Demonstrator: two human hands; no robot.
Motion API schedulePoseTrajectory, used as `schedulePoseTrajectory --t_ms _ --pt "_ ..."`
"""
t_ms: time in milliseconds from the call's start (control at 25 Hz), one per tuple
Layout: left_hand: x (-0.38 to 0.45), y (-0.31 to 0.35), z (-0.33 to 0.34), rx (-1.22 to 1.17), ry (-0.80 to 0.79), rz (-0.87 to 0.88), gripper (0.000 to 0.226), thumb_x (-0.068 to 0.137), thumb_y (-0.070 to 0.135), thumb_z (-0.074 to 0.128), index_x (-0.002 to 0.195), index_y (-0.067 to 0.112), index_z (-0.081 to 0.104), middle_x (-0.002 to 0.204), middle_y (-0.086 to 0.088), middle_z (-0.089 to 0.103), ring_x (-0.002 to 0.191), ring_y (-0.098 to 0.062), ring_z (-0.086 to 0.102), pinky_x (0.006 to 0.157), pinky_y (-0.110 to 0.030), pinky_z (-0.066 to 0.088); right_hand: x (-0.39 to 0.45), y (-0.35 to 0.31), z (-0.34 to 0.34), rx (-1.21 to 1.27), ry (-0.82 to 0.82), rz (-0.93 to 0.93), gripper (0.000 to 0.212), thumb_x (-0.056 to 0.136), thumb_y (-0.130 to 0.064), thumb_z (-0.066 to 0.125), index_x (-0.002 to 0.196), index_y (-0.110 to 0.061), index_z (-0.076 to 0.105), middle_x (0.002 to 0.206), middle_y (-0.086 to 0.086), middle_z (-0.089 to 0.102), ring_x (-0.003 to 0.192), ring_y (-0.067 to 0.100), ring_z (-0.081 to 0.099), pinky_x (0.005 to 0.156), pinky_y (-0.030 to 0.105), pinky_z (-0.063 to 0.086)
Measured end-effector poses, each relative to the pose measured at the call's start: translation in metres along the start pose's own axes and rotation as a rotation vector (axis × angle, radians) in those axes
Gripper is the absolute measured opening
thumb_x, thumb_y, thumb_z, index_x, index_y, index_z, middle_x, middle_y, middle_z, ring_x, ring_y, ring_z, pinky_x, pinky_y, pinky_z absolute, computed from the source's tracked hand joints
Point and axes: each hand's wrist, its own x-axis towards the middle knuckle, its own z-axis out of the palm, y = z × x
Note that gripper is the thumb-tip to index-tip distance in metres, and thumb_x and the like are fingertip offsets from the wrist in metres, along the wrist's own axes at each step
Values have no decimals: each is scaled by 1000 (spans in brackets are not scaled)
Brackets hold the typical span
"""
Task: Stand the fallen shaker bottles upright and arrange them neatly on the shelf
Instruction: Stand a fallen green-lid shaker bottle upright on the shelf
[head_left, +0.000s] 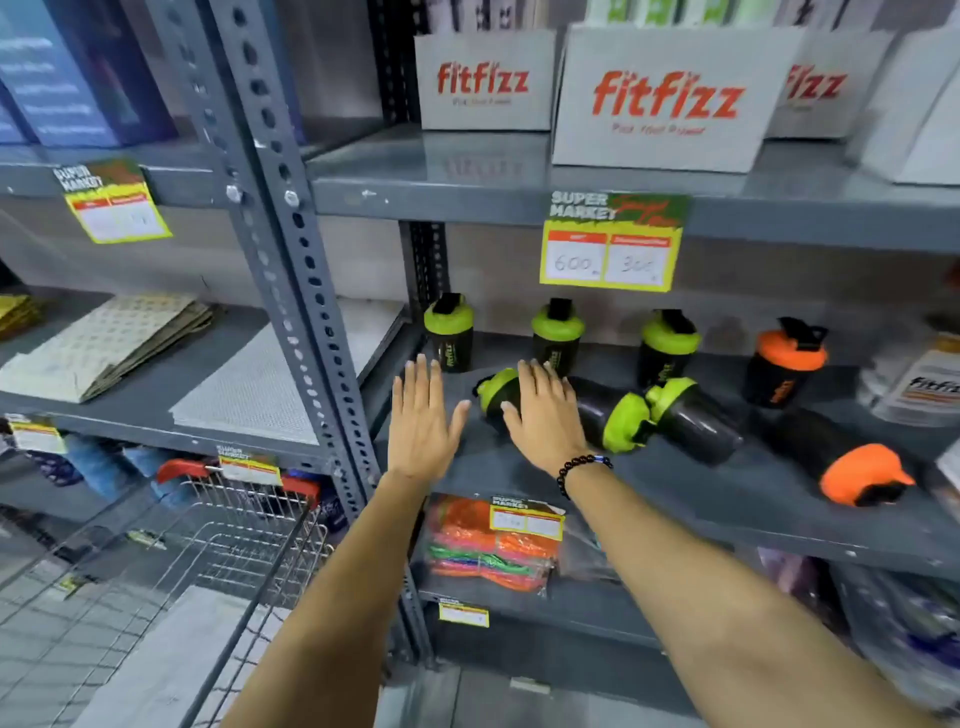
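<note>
Black shaker bottles stand and lie on the grey middle shelf (727, 499). Three green-lidded bottles (449, 332) (557, 338) (667, 345) and one orange-lidded bottle (784, 364) stand upright along the back. In front of them lie fallen ones: a green-lidded bottle (496, 392) at the left, a second (608, 415) and a third (696, 421) lid to lid, and an orange-lidded one (841, 457) at the right. My left hand (423, 421) hovers flat and open left of the leftmost fallen bottle. My right hand (543, 415), fingers spread, lies over that bottle without closing on it.
White "fitfizz" boxes (670, 98) stand on the shelf above. A yellow price tag (613, 249) hangs from that shelf's edge. A white tub (919, 384) sits at the far right. A wire shopping cart (208, 545) stands at the lower left beside the perforated upright post (291, 249).
</note>
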Motion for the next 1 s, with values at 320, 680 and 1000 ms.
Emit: schedulePoseTrajectory --t_ms 320,680,1000 --pt "20 -48 65 20 -228 -88 80 90 57 7 147 0 8 158 -20 8 147 -33 2 122 -45 0 56 -15 31 -43 -174 188 91 76 -49 66 146 -11 23 141 19 37 126 38 40 98 45 40" --pt "21 -62 82 -39 -310 -171 71 96 49 28 147 1 12 158 -18 10 147 -31 2 121 -43 -2 80 -20 44 -179 -277 282 90 65 -48 76 136 -13 34 133 20 47 122 36 42 98 43 37" --pt "23 -65 88 2 -345 -168 80 92 59 26 147 3 12 158 -17 11 147 -29 4 122 -44 1 107 -42 31 389 23 198 84 57 -44 79 126 -13 41 124 12 55 116 33 46 98 40 40"
